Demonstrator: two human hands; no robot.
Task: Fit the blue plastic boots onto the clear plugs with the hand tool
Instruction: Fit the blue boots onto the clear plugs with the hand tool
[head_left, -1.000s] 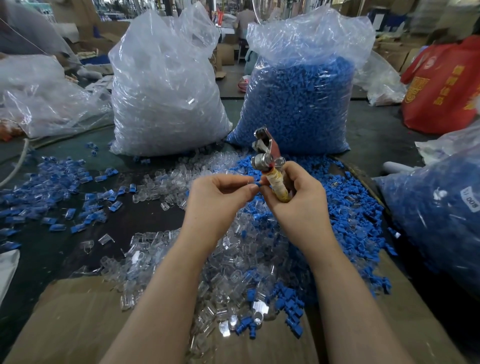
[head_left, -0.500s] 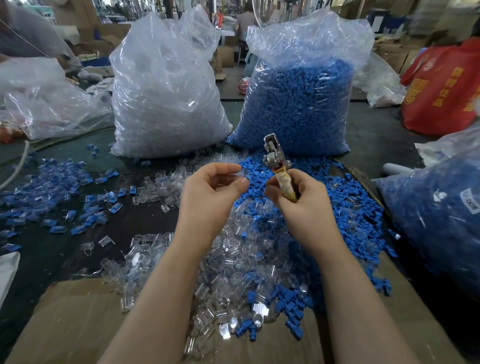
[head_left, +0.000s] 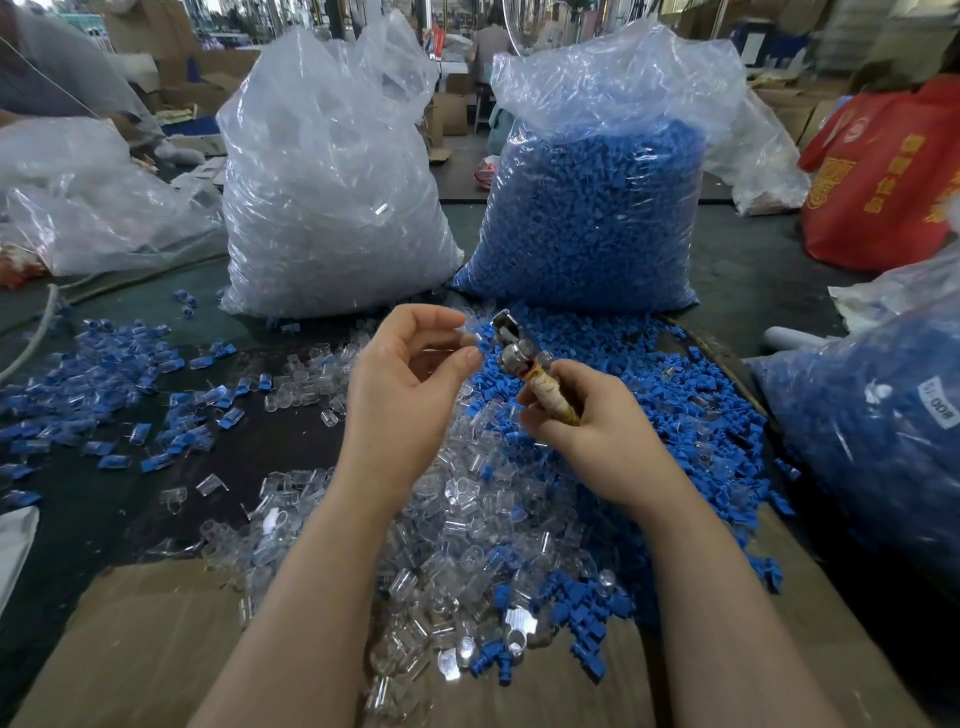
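Whether your left hand (head_left: 410, 384) pinches a clear plug is hard to tell; its curled thumb and fingertips nearly meet beside the hand tool (head_left: 530, 371). Your right hand (head_left: 587, 421) grips the tool's wrapped handle, its metal head tilted up-left. Both hover over mixed blue boots (head_left: 649, 374) and clear plugs (head_left: 467, 525) mid-table, the boots' bag (head_left: 592, 208) at the far edge.

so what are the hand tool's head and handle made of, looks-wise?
Hand tool, gripped by the right hand: the head looks like bright polished metal, with sharp glints. The handle appears wrapped in yellowed tape or cord, matte, with winding ridges; the core underneath is hidden.
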